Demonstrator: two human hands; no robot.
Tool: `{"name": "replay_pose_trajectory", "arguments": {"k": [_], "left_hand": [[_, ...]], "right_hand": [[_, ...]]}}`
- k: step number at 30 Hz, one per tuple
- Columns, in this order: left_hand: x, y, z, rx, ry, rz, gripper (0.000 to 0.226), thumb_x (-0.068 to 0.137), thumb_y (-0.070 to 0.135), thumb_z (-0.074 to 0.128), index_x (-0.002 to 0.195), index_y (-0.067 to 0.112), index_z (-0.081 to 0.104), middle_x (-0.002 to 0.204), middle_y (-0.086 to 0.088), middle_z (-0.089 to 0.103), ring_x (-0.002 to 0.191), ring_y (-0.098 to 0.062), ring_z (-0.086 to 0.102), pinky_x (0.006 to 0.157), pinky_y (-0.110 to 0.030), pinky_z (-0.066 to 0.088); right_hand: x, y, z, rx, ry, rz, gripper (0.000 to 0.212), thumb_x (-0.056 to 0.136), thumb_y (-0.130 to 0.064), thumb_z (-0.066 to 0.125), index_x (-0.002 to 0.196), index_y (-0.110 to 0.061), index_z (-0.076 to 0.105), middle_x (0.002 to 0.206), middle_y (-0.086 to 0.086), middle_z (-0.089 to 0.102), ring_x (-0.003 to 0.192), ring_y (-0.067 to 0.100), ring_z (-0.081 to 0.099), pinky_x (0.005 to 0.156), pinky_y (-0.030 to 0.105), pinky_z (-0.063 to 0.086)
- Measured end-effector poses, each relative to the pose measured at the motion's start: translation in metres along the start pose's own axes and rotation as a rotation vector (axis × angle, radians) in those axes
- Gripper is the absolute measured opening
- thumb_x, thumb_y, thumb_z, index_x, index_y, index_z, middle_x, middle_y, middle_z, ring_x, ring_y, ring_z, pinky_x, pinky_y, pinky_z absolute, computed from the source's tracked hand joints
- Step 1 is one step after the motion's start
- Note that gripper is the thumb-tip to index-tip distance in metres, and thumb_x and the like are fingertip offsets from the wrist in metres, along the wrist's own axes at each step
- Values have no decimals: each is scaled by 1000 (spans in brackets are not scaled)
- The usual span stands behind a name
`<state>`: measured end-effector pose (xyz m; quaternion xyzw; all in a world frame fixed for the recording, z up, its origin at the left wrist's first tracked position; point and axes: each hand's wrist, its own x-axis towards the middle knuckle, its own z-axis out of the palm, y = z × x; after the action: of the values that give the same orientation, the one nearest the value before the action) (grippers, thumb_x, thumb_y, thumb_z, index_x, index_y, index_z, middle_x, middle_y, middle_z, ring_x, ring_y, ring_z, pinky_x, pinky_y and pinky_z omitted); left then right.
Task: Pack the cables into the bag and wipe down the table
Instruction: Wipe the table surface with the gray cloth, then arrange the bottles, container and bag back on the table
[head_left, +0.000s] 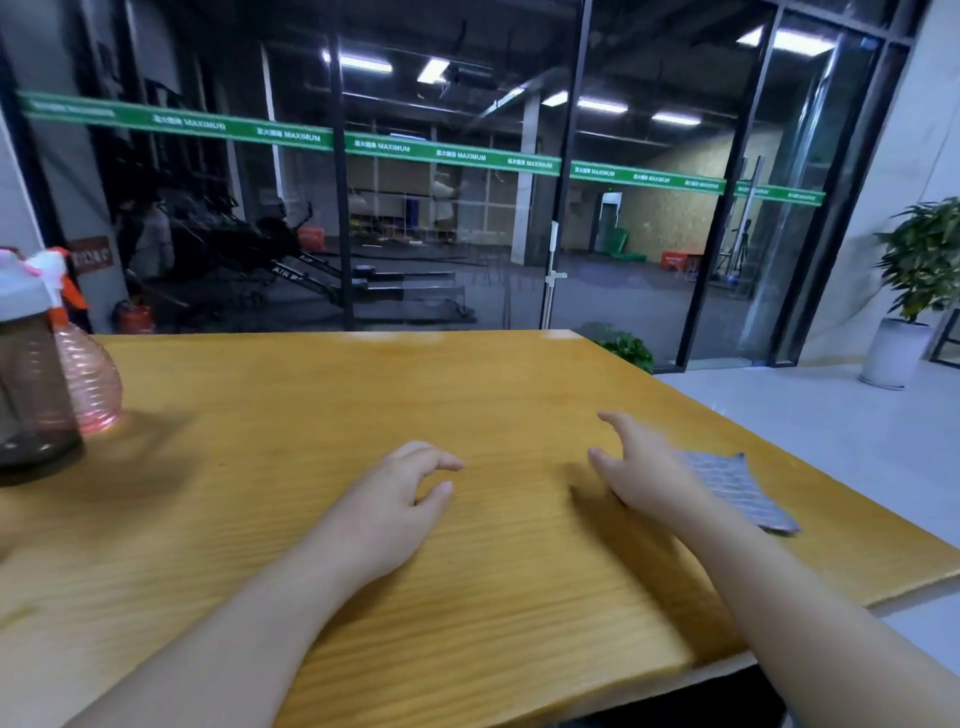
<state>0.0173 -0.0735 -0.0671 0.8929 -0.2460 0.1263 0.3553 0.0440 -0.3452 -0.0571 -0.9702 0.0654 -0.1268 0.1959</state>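
Note:
A yellow wooden table (467, 395) fills the lower view. My left hand (387, 499) hovers over its middle, fingers loosely curled and apart, holding nothing. My right hand (644, 467) is stretched out just right of it, fingers spread, empty. A folded grey-blue patterned cloth (737, 488) lies flat on the table directly right of my right hand, partly hidden behind it. I see no cables and no bag in this view.
At the far left stand a pink spray bottle (85, 374) and a dark bottle with a white lid (28, 384). The table's right edge runs diagonally near the cloth. Beyond are glass walls and a potted plant (919, 270).

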Motion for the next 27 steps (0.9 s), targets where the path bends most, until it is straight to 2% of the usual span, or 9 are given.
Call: {"name": "replay_pose_trajectory", "arguments": {"k": [5,7,10,12,14,18,22,25,27], "left_hand": [[2,-18,-17,24,141,-32,21,92,20,52,109,28,62,111,21,50,104,3,48,85,-5,30],[0,-28,-29,11,224,-39,21,90,15,54,105,25,64,106,20,52,103,2,49,84,1,27],[-5,-45,-49,50,350,-79,24,89,12,55,107,24,63,108,16,53,103,1,49,83,1,26],[-10,-57,-65,85,458,-121,29,87,11,57,114,20,60,116,9,54,109,-4,48,89,-4,26],[-16,-70,-80,124,565,-175,39,86,12,59,124,15,54,126,1,51,119,-13,45,99,-18,28],[-31,-97,-111,199,743,-360,63,84,22,62,139,15,34,143,-7,32,133,-23,27,111,-35,21],[-43,-122,-140,214,934,-484,83,79,26,68,145,15,17,150,-12,12,139,-28,11,113,-38,11],[-45,-135,-150,238,1049,-484,93,76,22,72,146,11,12,152,-16,6,140,-28,6,112,-41,9],[-44,-140,-151,243,1105,-442,97,75,18,73,146,9,9,152,-20,4,141,-26,3,112,-38,8]], "right_hand": [[-7,-91,23,72,-31,-212,54,93,-38,48,143,-30,31,144,-1,42,133,20,35,112,48,23],[-10,-122,34,159,-32,-293,53,92,-36,51,142,-28,34,143,-2,42,134,18,34,112,47,24],[-12,-158,50,279,-74,-377,54,91,-35,52,141,-26,35,143,-2,43,133,17,36,111,43,28],[-11,-178,61,322,-122,-401,55,91,-35,52,142,-25,34,143,0,42,133,18,36,110,39,29],[-9,-196,70,367,-188,-407,57,91,-34,53,143,-24,32,144,2,40,135,18,34,110,34,29],[-3,-227,86,404,-285,-410,58,91,-35,52,143,-25,30,146,2,37,134,20,35,106,32,31],[6,-258,96,450,-356,-393,51,91,-36,51,139,-26,36,140,0,43,117,18,50,90,28,41],[11,-281,107,485,-388,-396,47,91,-33,51,136,-25,41,136,1,47,104,13,52,89,29,43],[13,-295,118,529,-426,-380,49,90,-32,52,137,-23,39,137,1,46,106,14,52,89,28,43]]}}
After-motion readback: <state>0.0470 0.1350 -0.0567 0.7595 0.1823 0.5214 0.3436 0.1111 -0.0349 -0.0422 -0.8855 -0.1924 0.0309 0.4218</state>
